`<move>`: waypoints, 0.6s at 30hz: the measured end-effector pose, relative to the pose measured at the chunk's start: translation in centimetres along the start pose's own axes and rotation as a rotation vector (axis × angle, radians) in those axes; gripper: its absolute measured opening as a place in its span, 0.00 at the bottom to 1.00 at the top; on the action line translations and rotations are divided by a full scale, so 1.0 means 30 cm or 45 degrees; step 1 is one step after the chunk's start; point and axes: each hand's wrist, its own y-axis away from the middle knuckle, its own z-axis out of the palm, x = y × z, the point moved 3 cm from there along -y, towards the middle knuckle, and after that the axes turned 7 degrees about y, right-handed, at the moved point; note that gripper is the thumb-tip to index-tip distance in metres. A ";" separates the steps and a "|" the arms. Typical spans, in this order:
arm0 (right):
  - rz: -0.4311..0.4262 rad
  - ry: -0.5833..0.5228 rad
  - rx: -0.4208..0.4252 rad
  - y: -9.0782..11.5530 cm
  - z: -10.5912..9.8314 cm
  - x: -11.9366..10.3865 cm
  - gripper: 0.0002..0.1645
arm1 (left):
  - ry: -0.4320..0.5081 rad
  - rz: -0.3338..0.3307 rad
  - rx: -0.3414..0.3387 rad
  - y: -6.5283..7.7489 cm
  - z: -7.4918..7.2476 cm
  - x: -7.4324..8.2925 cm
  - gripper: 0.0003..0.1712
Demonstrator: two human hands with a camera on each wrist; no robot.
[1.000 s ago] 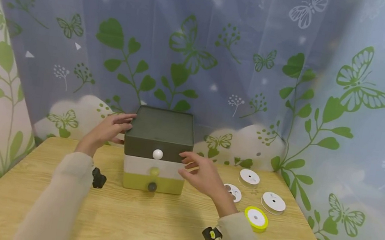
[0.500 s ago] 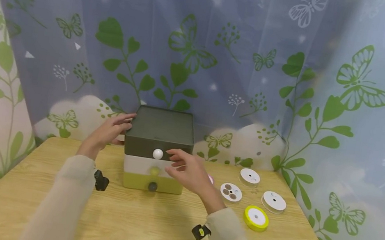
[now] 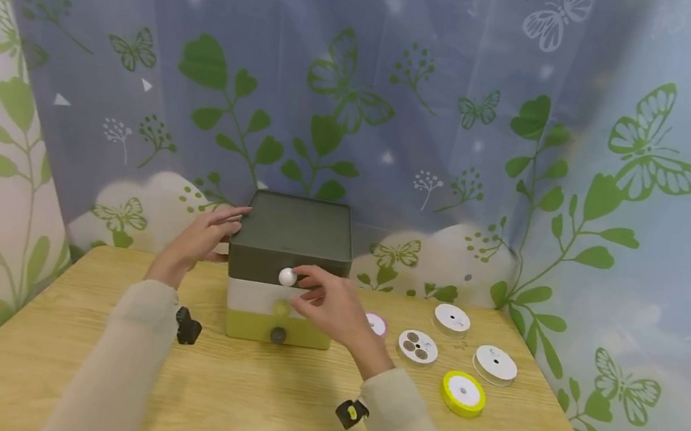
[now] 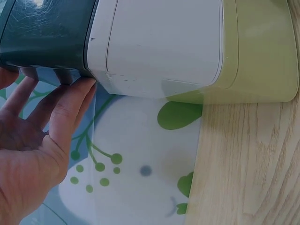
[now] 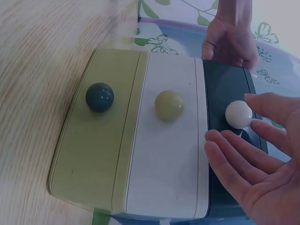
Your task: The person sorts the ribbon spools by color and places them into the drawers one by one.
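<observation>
A three-tier drawer box (image 3: 297, 227) with dark green, white and yellow-green levels stands on the table. Each level has a round knob at its front. My left hand (image 3: 197, 242) rests its fingertips against the left side of the dark top level, fingers extended, as the left wrist view also shows. My right hand (image 3: 338, 307) is in front of the box. Two of its digits reach the edge of the white knob (image 5: 239, 114) on the top drawer, with the knob partly between their tips. Its other fingers (image 5: 239, 161) stretch out beside the drawer front.
Right of the box lie several ribbon spools: a yellow one (image 3: 463, 393), white ones (image 3: 494, 364) and a pink-edged one (image 3: 377, 324) partly behind my right hand. The wooden table (image 3: 250, 402) meets a curtain (image 3: 423, 145) with butterflies and leaves.
My right hand has moved left from the box's right front corner to the white knob, uncovering the pink-edged spool. My left hand keeps its place on the box's side.
</observation>
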 end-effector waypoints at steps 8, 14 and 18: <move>0.012 -0.060 0.025 -0.012 0.017 -0.002 0.23 | -0.005 -0.002 -0.005 -0.002 0.001 -0.004 0.32; 0.023 -0.060 0.073 -0.026 0.022 -0.002 0.22 | 0.007 0.002 -0.016 0.001 0.004 0.001 0.32; 0.033 -0.046 0.116 -0.038 0.031 -0.004 0.21 | 0.007 -0.002 -0.006 0.000 0.000 0.000 0.32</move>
